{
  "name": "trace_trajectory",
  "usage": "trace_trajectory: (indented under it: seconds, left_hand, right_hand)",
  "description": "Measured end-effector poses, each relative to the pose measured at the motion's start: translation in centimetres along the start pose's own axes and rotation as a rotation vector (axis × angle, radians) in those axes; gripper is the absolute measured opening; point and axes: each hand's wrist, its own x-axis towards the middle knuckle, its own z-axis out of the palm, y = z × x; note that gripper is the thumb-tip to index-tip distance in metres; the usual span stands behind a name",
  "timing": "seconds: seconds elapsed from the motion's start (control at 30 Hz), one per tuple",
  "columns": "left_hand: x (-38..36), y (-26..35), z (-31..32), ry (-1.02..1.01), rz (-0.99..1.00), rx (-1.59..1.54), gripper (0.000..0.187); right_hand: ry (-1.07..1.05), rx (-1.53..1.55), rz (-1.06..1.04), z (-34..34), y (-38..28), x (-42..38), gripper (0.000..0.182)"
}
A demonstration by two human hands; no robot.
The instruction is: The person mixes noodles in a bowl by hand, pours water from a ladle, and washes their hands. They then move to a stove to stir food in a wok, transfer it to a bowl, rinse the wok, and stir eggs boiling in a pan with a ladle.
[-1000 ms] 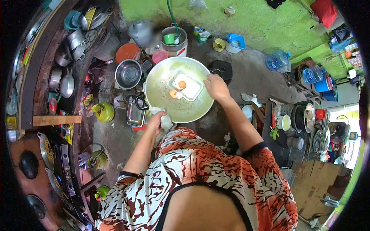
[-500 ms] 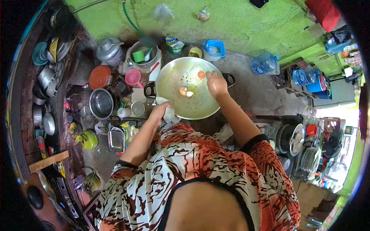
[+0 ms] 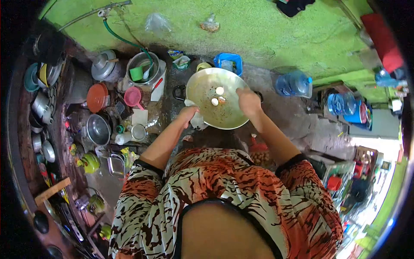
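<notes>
A wide, two-handled metal pan [image 3: 233,113] is in front of me, with pieces of eggshell [image 3: 220,91] lying near its middle among dark specks. My left hand [image 3: 188,115] is closed on a pale cloth [image 3: 198,122] at the pan's lower left rim. At the pan's right side my right hand [image 3: 249,102] is closed on the rim, close to the right handle. The fingertips of my right hand are partly hidden.
Left of the pan are a pink dipper [image 3: 133,96], a metal bowl [image 3: 98,129] and a large pot [image 3: 155,79] with a green cup. Behind it stands a blue basin [image 3: 228,62] by the green wall. Water bottles [image 3: 293,83] lie at the right.
My right hand has moved from above the pan's inside to its right rim. The shells lie differently, and the pan sits farther from my body. The view has shifted.
</notes>
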Motion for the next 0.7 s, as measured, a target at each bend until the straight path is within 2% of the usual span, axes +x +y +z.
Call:
trace_trajectory:
  seconds: [0.07, 0.13, 0.17, 0.23, 0.33, 0.43, 0.47, 0.53, 0.6, 0.67, 0.7]
  left_hand:
    - [3.6, 1.3, 2.6, -0.163, -0.045, -0.190, 0.032]
    - [4.8, 2.8, 6.0, -0.093, -0.079, -0.249, 0.026]
    - [6.6, 3.1, 7.2, -0.078, -0.077, -0.285, 0.024]
    - [9.7, 4.2, 9.2, -0.111, -0.060, -0.375, 0.018]
    - [14.1, 7.8, 12.0, 0.016, -0.177, -0.289, 0.021]
    - [24.4, 5.6, 13.5, 0.043, -0.219, -0.454, 0.026]
    - [24.8, 7.3, 14.0, 0.051, -0.220, -0.460, 0.026]
    - [25.8, 10.5, 14.6, 0.151, -0.292, -0.230, 0.027]
    - [30.3, 8.9, 14.7, 0.143, -0.325, -0.261, 0.028]
    - [30.5, 9.9, 14.8, 0.180, -0.358, -0.257, 0.029]
    - [34.0, 7.2, 14.4, 0.153, -0.347, -0.206, 0.030]
  right_hand:
    - [-0.049, 0.089, -0.105, 0.4, 2.5, 2.2, 0.015]
    - [-0.248, 0.092, -0.216, 2.7, 4.1, 3.8, 0.016]
    - [-0.251, 0.096, -0.226, 4.6, 5.3, 5.4, 0.016]
    - [-0.235, 0.064, -0.329, 8.5, 7.7, 8.4, 0.029]
    - [-0.309, -0.029, -0.319, 13.3, 11.9, 14.2, 0.023]
    - [-0.276, -0.109, -0.375, 21.3, 17.1, 21.3, 0.023]
    - [-0.277, -0.107, -0.386, 21.2, 17.9, 23.1, 0.023]
    - [-0.186, 0.190, -0.136, 21.2, 19.6, 26.3, 0.024]
    - [-0.189, 0.092, -0.173, 24.0, 22.2, 29.5, 0.025]
    - [-0.197, -0.005, -0.208, 24.5, 22.4, 30.3, 0.026]
    - [-0.188, 0.008, -0.198, 24.4, 22.5, 30.5, 0.026]
